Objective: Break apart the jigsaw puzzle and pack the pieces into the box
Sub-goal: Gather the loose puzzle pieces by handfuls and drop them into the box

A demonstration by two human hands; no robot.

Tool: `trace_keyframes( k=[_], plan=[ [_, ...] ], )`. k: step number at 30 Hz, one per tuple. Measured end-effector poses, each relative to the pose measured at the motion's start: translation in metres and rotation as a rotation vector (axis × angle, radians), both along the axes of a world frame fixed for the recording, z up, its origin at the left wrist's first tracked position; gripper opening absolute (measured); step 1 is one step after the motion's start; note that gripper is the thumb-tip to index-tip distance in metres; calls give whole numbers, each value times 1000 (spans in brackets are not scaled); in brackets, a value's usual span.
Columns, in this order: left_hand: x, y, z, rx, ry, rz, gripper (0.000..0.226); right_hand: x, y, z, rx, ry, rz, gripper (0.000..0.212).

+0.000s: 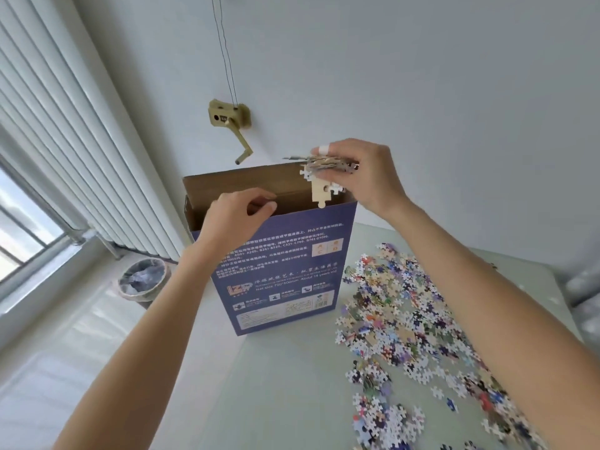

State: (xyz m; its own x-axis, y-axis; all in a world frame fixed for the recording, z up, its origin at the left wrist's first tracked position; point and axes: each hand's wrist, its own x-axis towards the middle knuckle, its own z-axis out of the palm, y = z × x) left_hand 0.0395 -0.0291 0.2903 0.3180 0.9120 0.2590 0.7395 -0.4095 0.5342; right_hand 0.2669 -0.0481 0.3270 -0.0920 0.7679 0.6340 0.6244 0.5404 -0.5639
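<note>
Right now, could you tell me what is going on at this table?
A person is packing a taken-apart jigsaw into its box. The left hand grips the front top edge of the purple box, which stands upright and open on the table. The right hand holds a bunch of pieces over the opening, with a few hanging down towards it. Many loose pieces are spread on the table to the right of the box, not yet packed.

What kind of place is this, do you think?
Probably a room in a home: a white radiator runs beside a window, a lined bin stands on the floor, and a wall crank hangs behind the table.
</note>
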Motion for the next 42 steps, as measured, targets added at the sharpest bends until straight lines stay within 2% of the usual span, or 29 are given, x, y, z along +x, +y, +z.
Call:
trace_keyframes(
  k=[2, 6, 8, 10, 14, 17, 21, 25, 30, 34, 38, 40, 42],
  plan=[
    [-5, -5, -3, 54, 18, -16, 29, -8, 6, -7, 177, -229, 45, 32],
    [-12, -10, -16, 312, 189, 26, 32, -15, 20, -22, 438, -656, 95, 35],
    [-14, -11, -20, 332, 228, 53, 24, -17, 28, -29, 477, -794, 86, 37],
    [-15, -11, -22, 296, 226, 56, 18, -19, 32, -31, 418, -828, 105, 37],
    [-15, -10, -22, 263, 185, 44, 13, -23, 36, -26, 80, -802, 167, 31],
    [-15, -10, -21, 247, 171, 39, 12, -24, 38, -17, -204, -664, 140, 27],
    [-13, -11, -15, 257, 184, 47, 12, -26, 42, -3, -348, -624, 93, 34],
    [-13, -11, -12, 271, 183, 54, 11, -31, 40, 4, -448, -665, 65, 20],
    [-14, -12, -13, 298, 170, 65, 12, -39, 36, -2, -472, -599, 72, 16],
    [-15, -13, -15, 332, 165, 57, 12, -39, 31, -7, -389, -485, 33, 18],
    [-14, -17, -19, 420, 130, 36, 13, -36, 8, -12, -160, -341, -79, 12],
    [-9, -27, -21, 530, 64, 13, 15, -28, -19, -24, 17, -258, -134, 14],
    [3, -42, -28, 645, -7, -37, 17, -13, -55, -49, 109, -243, -185, 15]
  ],
)
